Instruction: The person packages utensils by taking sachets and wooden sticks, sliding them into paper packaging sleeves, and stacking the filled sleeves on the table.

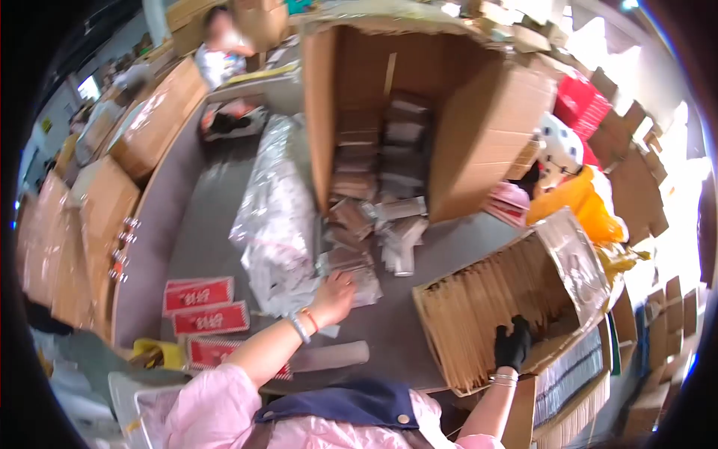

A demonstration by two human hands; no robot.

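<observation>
My left hand (333,301) is bare, with bands at the wrist. Its fingers are bunched together on a small clear plastic packet (365,286) at the near end of a loose pile. Part of their grip is hidden. My right hand (511,346), in a black glove, rests with fingers apart on a tight row of brown paper envelopes (471,310). These stand on edge inside an open carton (572,258). Behind the pile, a large cardboard box (486,127) lies with its opening toward me and holds stacks of similar packets (404,138).
A clear plastic bag of pale items (277,202) lies left of the packets. Several red printed cards (211,318) and a pale rolled tube (330,357) are on the grey table (202,217). Cartons, an orange bag (576,206) and another person (218,63) are around it.
</observation>
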